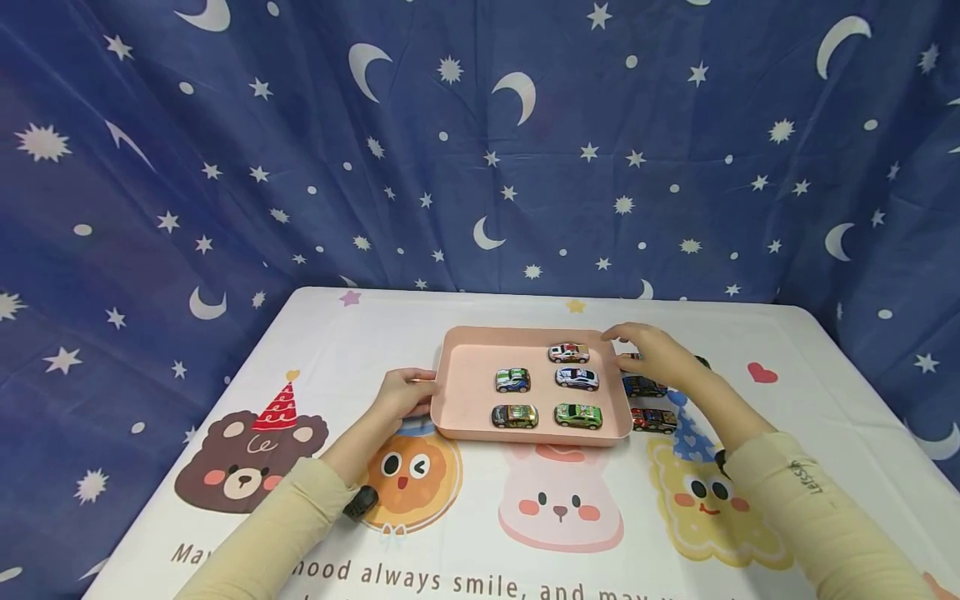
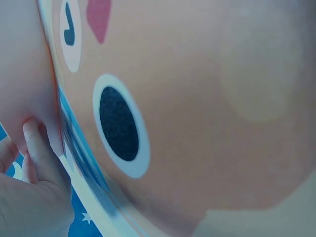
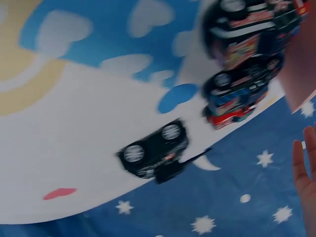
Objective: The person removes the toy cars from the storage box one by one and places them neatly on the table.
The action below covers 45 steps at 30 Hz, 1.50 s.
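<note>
A shallow pink tray [image 1: 468, 358] holds several toy cars, among them a green car [image 1: 578, 416], a white car [image 1: 577, 379] and a gold-and-black car [image 1: 514, 417]. My left hand [image 1: 401, 394] pinches the tray's left side; the left wrist view shows the thumb [image 2: 37, 143] against its wall. At the tray's far right corner is my right hand [image 1: 660, 354], fingertips right at the rim. In the right wrist view its fingers [image 3: 299, 165] are spread and fairly straight, with nothing held between them. Under that hand, cars beside the tray are partly hidden.
Outside the tray's right side stand a red-and-black car [image 1: 654, 420] and a dark blue car [image 1: 643, 386]. A black toy vehicle [image 3: 155, 150] sits farther right, mostly behind the right hand in the head view. A printed white cloth [image 1: 375, 333] covers the table; a starry blue curtain [image 1: 465, 192] hangs behind.
</note>
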### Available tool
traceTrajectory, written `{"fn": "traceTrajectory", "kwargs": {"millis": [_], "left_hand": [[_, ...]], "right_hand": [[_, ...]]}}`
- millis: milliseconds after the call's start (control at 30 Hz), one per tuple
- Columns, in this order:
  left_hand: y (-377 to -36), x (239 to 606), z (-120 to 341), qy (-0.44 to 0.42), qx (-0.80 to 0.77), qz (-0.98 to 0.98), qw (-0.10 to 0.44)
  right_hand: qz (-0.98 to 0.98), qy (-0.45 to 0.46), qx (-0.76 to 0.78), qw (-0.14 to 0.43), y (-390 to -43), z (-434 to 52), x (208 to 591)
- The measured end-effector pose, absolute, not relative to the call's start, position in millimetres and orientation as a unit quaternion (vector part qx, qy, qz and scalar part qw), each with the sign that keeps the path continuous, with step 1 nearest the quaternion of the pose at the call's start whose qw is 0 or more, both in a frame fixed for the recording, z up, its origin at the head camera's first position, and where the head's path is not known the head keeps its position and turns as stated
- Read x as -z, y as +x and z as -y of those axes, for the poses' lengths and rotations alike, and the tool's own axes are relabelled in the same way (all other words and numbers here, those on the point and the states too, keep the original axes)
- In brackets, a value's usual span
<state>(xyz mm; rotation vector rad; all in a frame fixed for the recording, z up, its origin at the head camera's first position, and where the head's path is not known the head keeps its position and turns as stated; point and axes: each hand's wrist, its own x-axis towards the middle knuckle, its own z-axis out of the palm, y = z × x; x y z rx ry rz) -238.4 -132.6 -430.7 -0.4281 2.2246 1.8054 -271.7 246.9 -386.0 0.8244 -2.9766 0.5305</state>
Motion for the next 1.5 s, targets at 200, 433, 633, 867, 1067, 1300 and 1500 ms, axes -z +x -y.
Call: {"fn": "traceTrajectory", "kwargs": {"millis": [200, 433, 633, 867, 1067, 1300, 1500], "left_hand": [[-237, 431, 132, -0.147, -0.621, -0.761, 0.116], [-236, 429, 130, -0.147, -0.626, -0.758, 0.111], [-235, 430, 132, -0.146, -0.622, -0.761, 0.111], [-236, 430, 132, -0.149, -0.627, -0.757, 0.112], [-234, 432, 131, -0.151, -0.630, -0.753, 0.114], [-236, 432, 130, -0.152, -0.630, -0.753, 0.114], [-235, 430, 130, -0.154, -0.631, -0.752, 0.115]], "right_hand": [[0.943, 0.277, -0.185, -0.008, -268, -221, 383], [0.936, 0.303, -0.176, -0.041, -269, -190, 381], [0.926, 0.354, -0.133, -0.008, -274, -166, 381], [0.920, 0.344, -0.173, -0.079, -281, -143, 383], [0.918, 0.318, -0.210, -0.114, -284, -128, 387], [0.917, 0.279, -0.256, -0.125, -282, -116, 393], [0.931, 0.251, -0.236, -0.121, -281, -111, 404]]}}
